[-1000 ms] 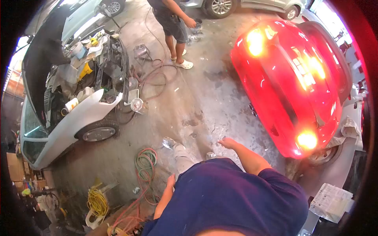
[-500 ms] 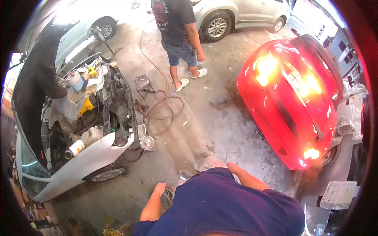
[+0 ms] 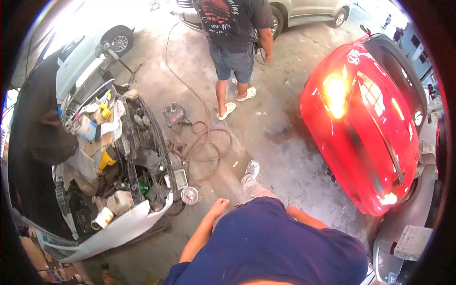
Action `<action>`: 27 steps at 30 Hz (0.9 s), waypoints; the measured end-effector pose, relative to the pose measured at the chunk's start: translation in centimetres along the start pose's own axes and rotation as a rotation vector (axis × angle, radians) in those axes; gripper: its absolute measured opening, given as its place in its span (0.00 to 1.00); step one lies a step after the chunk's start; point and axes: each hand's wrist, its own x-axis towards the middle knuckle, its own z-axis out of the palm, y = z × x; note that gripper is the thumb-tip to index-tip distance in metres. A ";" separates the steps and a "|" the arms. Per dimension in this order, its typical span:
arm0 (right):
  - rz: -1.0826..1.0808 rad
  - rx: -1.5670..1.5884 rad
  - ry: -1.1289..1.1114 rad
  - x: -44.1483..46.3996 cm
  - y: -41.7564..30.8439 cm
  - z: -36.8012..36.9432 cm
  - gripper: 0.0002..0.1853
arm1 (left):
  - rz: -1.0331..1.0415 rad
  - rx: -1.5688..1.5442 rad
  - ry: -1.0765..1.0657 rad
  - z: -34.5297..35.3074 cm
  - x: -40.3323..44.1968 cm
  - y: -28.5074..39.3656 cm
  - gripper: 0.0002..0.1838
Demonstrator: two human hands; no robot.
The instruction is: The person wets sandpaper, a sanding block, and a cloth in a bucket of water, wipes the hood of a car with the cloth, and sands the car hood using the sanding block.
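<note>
My left hand (image 3: 219,207) hangs by my left side with its fingers curled closed; what they hold, if anything, is hidden. My right hand (image 3: 293,212) is beside my right hip, mostly covered by my dark blue shirt (image 3: 280,242), so its fingers do not show clearly. One of my shoes (image 3: 252,168) is forward on the floor. Nearest to my left hand is a small round lamp-like part (image 3: 189,195) by the front of the open-bonnet car (image 3: 128,228). A red car (image 3: 351,161) is off to my right.
A person (image 3: 232,47) stands ahead, back turned. A red hose (image 3: 218,161) loops across the floor beside a small stand (image 3: 175,114). Tubs, paper and parts fill the engine bay (image 3: 118,156). A silver SUV (image 3: 308,12) is parked behind the person.
I have stepped forward, nearer the person and the red hose. My left hand has swung forward; coiled cable or hose beside it earlier is out of sight. My right hand has dropped back.
</note>
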 end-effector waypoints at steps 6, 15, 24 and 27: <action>-0.163 0.039 0.172 7.5 -3.0 -19.0 0.21 | -0.047 0.274 0.042 -8.0 10.5 1.5 0.28; -0.166 0.407 0.608 15.1 -7.0 -46.4 0.23 | -0.234 0.207 0.139 -13.4 18.7 13.2 0.27; -0.086 0.147 0.276 21.3 -7.4 -42.5 0.24 | -0.080 0.329 0.013 -18.3 35.2 13.8 0.32; 0.014 0.389 0.092 14.6 -11.5 -45.5 0.21 | -0.020 0.433 -0.095 -23.4 42.8 13.1 0.30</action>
